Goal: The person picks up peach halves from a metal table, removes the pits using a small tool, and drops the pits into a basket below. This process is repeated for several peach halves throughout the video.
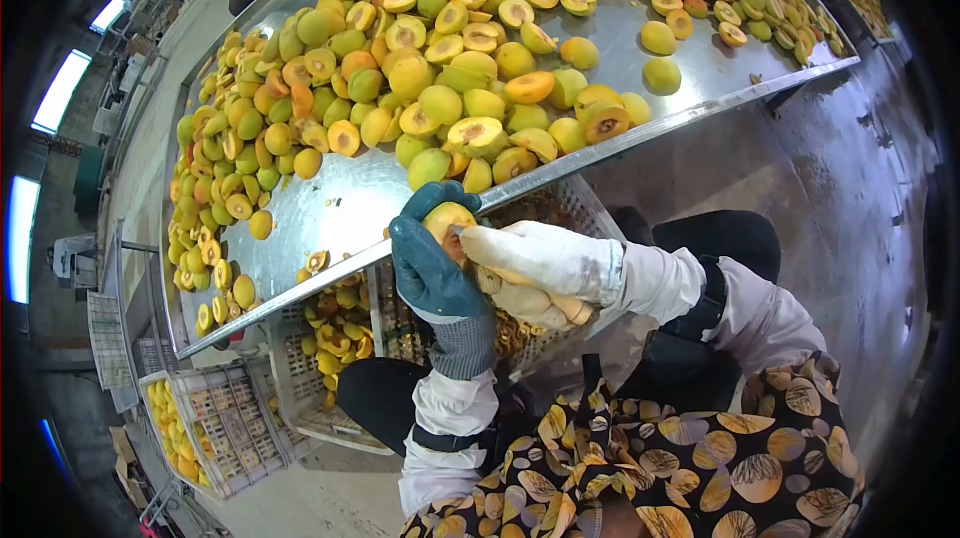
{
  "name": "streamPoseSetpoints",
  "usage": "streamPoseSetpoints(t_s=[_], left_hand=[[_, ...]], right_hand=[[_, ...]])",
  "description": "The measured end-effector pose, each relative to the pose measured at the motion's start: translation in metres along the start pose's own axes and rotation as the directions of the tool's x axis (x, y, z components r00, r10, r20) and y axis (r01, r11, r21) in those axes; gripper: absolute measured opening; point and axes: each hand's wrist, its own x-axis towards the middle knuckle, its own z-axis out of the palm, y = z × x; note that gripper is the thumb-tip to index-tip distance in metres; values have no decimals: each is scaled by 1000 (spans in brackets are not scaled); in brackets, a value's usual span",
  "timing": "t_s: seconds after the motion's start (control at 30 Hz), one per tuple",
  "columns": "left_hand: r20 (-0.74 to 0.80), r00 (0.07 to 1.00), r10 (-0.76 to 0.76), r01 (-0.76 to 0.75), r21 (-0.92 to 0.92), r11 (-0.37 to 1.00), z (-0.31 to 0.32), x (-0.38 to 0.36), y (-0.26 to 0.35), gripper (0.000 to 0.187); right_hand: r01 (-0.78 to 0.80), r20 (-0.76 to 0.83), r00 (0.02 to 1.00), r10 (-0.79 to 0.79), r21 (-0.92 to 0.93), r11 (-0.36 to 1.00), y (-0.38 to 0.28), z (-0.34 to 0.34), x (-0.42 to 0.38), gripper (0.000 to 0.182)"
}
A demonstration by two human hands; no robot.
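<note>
My left hand (432, 273), in a blue-green coated glove, is closed around a yellow peach half (449, 222) just over the near edge of the metal table (330, 193). The fruit's reddish-brown inner side faces my right hand (550, 263), which wears a white, stained glove. The right thumb presses at the cut face, and the other fingers are curled below it. Whatever those fingers grip, if anything, is hidden. Beyond my hands, many halved yellow-green peaches (475, 135) are heaped on the table, some showing their brown centres.
Below the table's raised rim (620, 143) stands a plastic crate (305, 393) with peach pieces inside. Another crate (240, 423) holding yellow fruit is at the lower left. My knees are close beneath my hands. Concrete floor (690, 173) lies to the right.
</note>
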Motion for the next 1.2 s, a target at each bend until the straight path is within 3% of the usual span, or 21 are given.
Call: streamPoseSetpoints(t_s=[0.07, 0.17, 0.3, 0.37, 0.43, 0.47, 0.57, 0.6, 0.7, 0.83, 0.87, 0.97, 1.0, 1.03, 1.07, 1.1, 1.13, 1.17, 1.2], left_hand=[[-12, 1000, 0, 0, -6, 1000, -3, 0, -6, 52], [-8, 997, -75, 74, -44, 996, 6, 0, 4, 55], [-12, 998, 55, -54, 88, 995, 4, -3, 1, 55], [23, 997, 75, -78, 144, 986, 0, -3, 3, 54], [85, 996, -33, 31, 21, 999, -3, -2, -7, 55], [121, 989, -86, 91, -36, 995, -5, -2, -9, 55], [96, 987, -127, 138, -126, 982, -7, -4, -3, 52], [161, 976, -143, 167, -147, 975, -10, -3, 0, 53], [299, 940, -165, 219, -157, 963, -18, 6, 8, 54], [338, 934, -114, 120, 2, 993, -20, 10, 15, 54], [347, 934, -85, 71, 53, 996, -22, 11, 17, 54], [502, 857, 119, -255, 212, 943, -35, 21, 11, 55], [493, 868, 49, -164, 191, 968, -34, 20, 19, 53], [429, 902, -38, -28, 149, 988, -37, 20, 18, 53], [368, 920, -137, 109, 96, 989, -41, 17, 16, 52], [310, 921, -237, 239, 32, 970, -45, 16, 12, 51], [273, 920, -281, 301, -36, 953, -51, 20, 10, 51], [89, 912, -399, 405, -64, 912, -65, 24, 9, 53], [-31, 951, -307, 302, -101, 948, -82, 29, 2, 54]], right_hand=[[-25, -92, 996, -4, -316, 948, -14, 7, -5, 55], [1, -121, 990, -69, -492, 870, -7, -1, 1, 66], [-44, 89, 995, 49, -56, 997, -4, -12, -1, 71], [8, -12, 1000, -13, -346, 938, -4, -8, -2, 68], [3, -122, 987, -102, -628, 779, -10, 0, -5, 65], [-63, -144, 989, -29, -593, 803, -8, -1, -3, 53], [-49, 55, 996, 63, -230, 972, 4, -13, 0, 59], [-91, 201, 977, 77, 61, 994, 9, -17, 2, 55], [-252, 443, 896, 8, 494, 832, 17, -15, 7, 55], [-76, 154, 985, 83, -47, 996, 4, -9, -1, 52], [-126, 201, 973, 117, 34, 991, 3, -10, 0, 52], [-351, 578, 814, 59, 408, 843, 27, -26, 16, 55], [-330, 526, 842, 115, 335, 883, 16, -22, 15, 57], [-216, 398, 901, 171, 72, 974, 3, -17, 12, 56], [-124, 256, 950, 177, -210, 970, -8, -12, 8, 54], [-62, 116, 984, 135, -486, 872, -14, -9, 7, 52], [467, 248, 865, -436, -716, 519, 4, -5, 23, 51], [386, 257, 844, -470, -900, 201, 6, -8, 14, 49], [254, 205, 898, -389, -964, 79, 4, -5, 10, 50]])
